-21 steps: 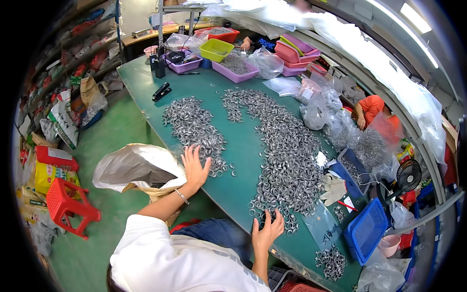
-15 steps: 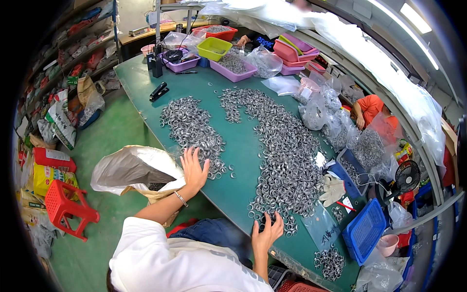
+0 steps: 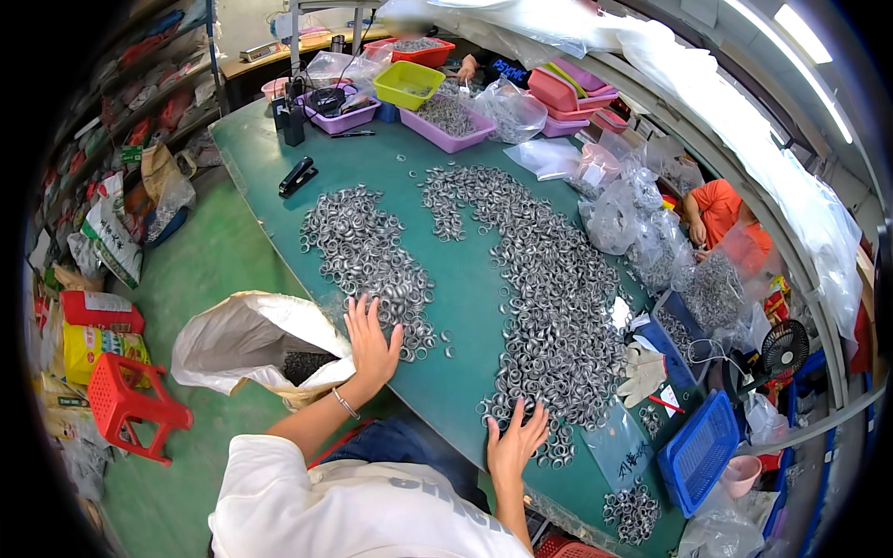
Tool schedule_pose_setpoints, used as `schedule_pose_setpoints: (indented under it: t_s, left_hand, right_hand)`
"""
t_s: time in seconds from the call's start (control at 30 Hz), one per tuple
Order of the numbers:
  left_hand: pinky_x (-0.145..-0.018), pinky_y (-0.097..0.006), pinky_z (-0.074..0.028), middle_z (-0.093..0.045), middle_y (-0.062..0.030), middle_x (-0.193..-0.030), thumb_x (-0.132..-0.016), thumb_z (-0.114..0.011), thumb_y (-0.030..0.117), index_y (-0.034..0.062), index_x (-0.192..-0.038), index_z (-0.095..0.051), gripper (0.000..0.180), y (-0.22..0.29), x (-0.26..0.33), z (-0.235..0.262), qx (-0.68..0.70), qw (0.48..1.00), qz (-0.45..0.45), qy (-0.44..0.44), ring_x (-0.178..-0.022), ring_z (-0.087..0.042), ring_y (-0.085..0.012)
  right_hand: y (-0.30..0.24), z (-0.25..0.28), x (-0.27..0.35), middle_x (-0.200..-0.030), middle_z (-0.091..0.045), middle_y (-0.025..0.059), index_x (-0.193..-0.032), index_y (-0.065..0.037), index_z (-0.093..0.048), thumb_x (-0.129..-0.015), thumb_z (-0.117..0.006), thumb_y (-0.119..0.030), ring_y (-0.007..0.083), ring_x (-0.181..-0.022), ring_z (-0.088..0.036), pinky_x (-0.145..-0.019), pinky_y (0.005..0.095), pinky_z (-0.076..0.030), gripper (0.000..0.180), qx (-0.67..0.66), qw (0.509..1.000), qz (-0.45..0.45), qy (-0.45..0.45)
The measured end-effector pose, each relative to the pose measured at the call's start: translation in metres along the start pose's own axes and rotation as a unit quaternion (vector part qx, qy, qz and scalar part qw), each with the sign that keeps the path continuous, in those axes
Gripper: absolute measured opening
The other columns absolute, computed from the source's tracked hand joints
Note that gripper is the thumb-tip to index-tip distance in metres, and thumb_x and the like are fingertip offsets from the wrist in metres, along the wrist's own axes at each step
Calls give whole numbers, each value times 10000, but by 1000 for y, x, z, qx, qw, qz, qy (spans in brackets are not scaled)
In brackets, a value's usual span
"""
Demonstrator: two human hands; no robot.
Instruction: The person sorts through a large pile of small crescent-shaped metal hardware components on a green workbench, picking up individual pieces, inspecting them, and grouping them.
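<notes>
Grey metal rings lie on the green table (image 3: 456,307) in two heaps. My left hand (image 3: 372,342) is open at the near end of the smaller left heap of rings (image 3: 358,242), its fingers spread at the table edge. Just below that hand, the mouth of a pale sack (image 3: 212,337) gapes beside the table, with dark grey contents inside. My right hand (image 3: 515,441) is open, with fingers spread against the near end of the larger right heap of rings (image 3: 558,312). Neither hand grasps anything that I can see.
A small ring pile (image 3: 633,513), a plastic bag (image 3: 616,446), a blue basket (image 3: 698,453), a glove (image 3: 642,374) and a fan (image 3: 784,349) stand right. A stapler (image 3: 298,177) and trays (image 3: 446,128) lie farther back. A red stool (image 3: 135,395) stands left; a co-worker in orange (image 3: 730,219) sits right.
My left hand has drawn slightly back toward me along the heap's edge. The right hand's fingers have spread out more at the rings. The view has shifted a little.
</notes>
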State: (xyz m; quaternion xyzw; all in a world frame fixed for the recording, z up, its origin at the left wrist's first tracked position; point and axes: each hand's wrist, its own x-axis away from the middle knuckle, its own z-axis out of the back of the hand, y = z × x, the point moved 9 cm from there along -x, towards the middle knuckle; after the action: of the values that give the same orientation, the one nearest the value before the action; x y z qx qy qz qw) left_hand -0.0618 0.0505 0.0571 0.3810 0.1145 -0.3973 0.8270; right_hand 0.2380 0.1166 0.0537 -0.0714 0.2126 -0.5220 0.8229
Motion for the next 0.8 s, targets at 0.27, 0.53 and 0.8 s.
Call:
schedule_pose_setpoints:
  t_s: [0.27,0.53,0.8]
  left_hand:
    - [-1052,-562,-72,-261,-239,-1350,-809,-570,152,-26,-1255,-347,529,10,-4,16,110,994,1,21,-1315,-123,-445]
    - [-1049,-523,-158,-294,-220,-1316,-762,-588,64,40,-1156,-483,409,88,10,2,279,954,-57,-97,-1300,-160,-441]
    - [-1053,-459,-222,-320,-193,-1316,-774,-611,43,56,-1135,-511,375,123,46,-30,305,882,-132,-332,-1304,-210,-411]
  right_hand:
    - [-8,-3,-22,-1314,-357,224,-1120,-22,-530,-758,-676,-233,451,-1213,-312,-971,564,-270,444,-40,997,21,65]
    - [-10,-2,-39,-1184,-483,209,-981,-14,-611,-745,-684,-141,391,-1102,-447,-936,476,-346,278,-80,990,6,114]
    - [-21,21,-54,-900,-617,106,-853,2,-631,-737,-620,8,278,-923,-571,-879,423,-367,117,-63,989,36,129]
